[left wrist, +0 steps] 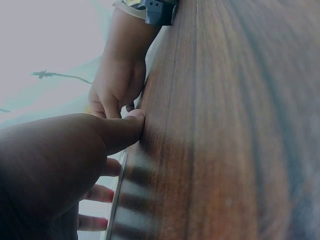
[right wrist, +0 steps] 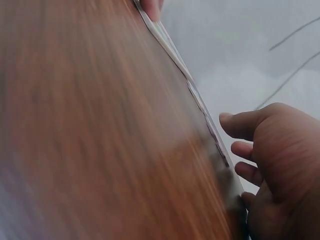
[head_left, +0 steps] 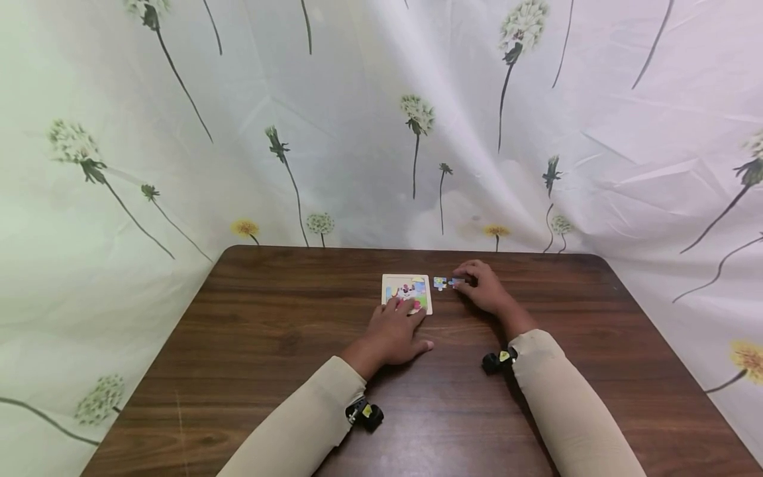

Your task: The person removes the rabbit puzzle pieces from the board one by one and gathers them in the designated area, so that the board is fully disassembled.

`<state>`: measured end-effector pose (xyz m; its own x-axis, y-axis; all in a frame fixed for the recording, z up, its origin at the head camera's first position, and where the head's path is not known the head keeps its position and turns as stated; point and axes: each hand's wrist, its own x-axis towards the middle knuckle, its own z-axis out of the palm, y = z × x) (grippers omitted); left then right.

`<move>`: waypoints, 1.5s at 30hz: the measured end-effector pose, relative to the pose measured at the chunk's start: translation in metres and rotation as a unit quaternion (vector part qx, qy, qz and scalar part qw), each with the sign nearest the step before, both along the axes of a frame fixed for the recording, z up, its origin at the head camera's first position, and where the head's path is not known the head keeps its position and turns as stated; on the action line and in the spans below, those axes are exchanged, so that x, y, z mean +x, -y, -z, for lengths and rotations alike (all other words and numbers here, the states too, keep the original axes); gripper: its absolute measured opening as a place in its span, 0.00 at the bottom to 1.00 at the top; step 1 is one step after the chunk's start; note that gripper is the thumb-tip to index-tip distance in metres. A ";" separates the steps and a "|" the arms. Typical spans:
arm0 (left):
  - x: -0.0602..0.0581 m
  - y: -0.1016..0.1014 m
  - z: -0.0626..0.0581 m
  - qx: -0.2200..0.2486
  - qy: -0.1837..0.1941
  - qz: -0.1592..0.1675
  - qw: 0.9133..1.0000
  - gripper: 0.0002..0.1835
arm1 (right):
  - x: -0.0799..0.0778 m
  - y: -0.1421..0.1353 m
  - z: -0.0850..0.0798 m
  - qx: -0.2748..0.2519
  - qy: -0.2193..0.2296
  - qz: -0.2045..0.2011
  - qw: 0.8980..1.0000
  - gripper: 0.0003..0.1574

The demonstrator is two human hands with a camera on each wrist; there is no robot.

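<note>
A small square picture puzzle (head_left: 422, 286) in a pale frame lies on the table, showing a cartoon animal. My left hand (head_left: 395, 333) rests its fingertips on the puzzle's near part, covering some of the picture, its thumb out to the side. Right of the frame lies a loose blue jigsaw piece (head_left: 440, 283). Beside it, another jigsaw piece (head_left: 457, 282) lies partly hidden under my right hand (head_left: 485, 289). In the right wrist view, the right hand's thumb (right wrist: 240, 124) and fingers are loosely bent and apart, with nothing seen between them.
The brown wood-grain table (head_left: 268, 344) runs back to a pale curtain (head_left: 357, 132) printed with dandelions. Each wrist carries a small black camera, one on the left (head_left: 371, 416) and one on the right (head_left: 491, 362).
</note>
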<state>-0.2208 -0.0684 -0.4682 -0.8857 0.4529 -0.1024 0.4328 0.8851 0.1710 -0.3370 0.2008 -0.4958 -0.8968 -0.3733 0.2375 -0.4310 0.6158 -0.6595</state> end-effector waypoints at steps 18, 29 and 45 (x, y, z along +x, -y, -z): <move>0.001 0.000 -0.002 -0.009 0.009 0.002 1.000 0.41 | 0.000 0.040 0.002 0.010 -0.007 0.007 1.000 0.16; 0.002 0.000 -0.005 -0.004 0.012 0.002 1.000 0.40 | -0.003 0.056 0.002 0.025 0.001 0.003 1.000 0.21; 0.002 0.000 -0.007 -0.005 0.009 0.004 1.000 0.41 | -0.006 0.069 0.001 0.038 0.016 0.004 0.999 0.16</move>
